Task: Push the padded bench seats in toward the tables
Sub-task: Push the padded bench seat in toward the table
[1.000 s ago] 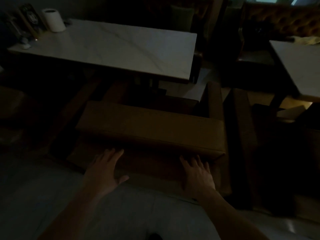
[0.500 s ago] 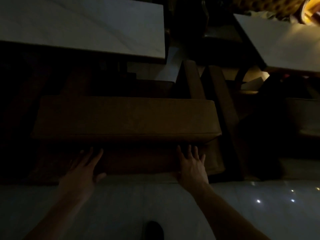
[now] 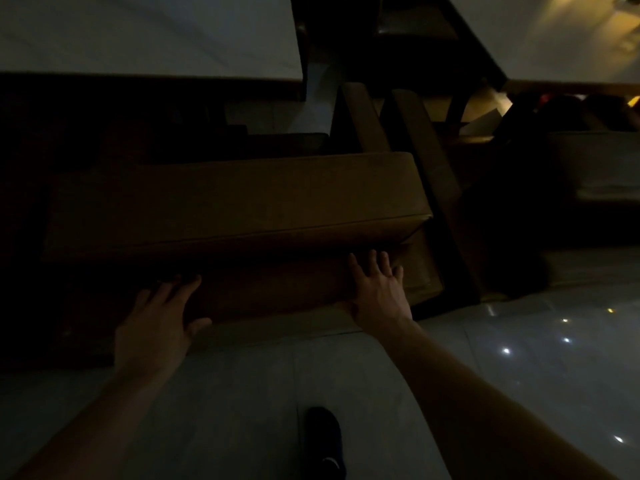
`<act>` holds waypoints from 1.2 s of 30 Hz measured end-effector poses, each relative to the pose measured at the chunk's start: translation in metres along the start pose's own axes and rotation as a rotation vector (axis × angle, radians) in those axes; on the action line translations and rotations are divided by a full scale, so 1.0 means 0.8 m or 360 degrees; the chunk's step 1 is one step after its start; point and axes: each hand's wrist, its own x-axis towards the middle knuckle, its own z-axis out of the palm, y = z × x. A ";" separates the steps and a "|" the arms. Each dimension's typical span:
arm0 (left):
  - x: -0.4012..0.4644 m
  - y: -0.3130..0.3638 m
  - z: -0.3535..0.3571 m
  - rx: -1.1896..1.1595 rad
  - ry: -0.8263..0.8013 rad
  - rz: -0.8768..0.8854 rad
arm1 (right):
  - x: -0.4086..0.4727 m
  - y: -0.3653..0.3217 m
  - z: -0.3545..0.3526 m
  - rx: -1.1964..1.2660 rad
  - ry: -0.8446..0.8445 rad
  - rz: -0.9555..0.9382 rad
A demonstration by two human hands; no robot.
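A brown padded bench seat point(image 3: 235, 202) lies across the middle of the dim view, in front of a white marble table point(image 3: 145, 32). My left hand point(image 3: 156, 323) rests flat on the bench's lower front panel at the left, fingers spread. My right hand point(image 3: 377, 292) presses flat on the same panel near the bench's right end, just under the cushion's edge. Neither hand grips anything.
A second white table point(image 3: 561, 39) stands at the upper right. Two wooden side panels point(image 3: 426, 161) rise between the bench and that table's seating. A pale seat point(image 3: 599, 168) is at the far right. My dark shoe point(image 3: 323, 441) is on the glossy tiled floor point(image 3: 536, 358).
The view has tilted down and come closer to the bench. The bench has slid toward the table, and both hands have stayed flat on its front panel.
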 end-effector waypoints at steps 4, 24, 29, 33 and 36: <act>-0.007 -0.005 0.000 0.0025 0.0004 -0.0024 | -0.011 -0.007 0.007 0.0011 0.0018 0.0010; -0.033 -0.033 0.015 -0.0043 0.0032 0.0033 | -0.044 -0.025 0.029 -0.0017 0.0005 0.0046; -0.031 -0.030 0.020 -0.0093 0.0066 0.0096 | -0.039 -0.030 0.026 -0.0037 -0.0008 0.0062; -0.027 -0.033 0.022 -0.0070 0.0056 0.0110 | -0.033 -0.031 0.024 -0.0014 -0.0021 0.0063; -0.015 -0.033 0.018 -0.0081 0.0098 0.0107 | -0.024 -0.037 0.017 0.0005 0.0006 0.0061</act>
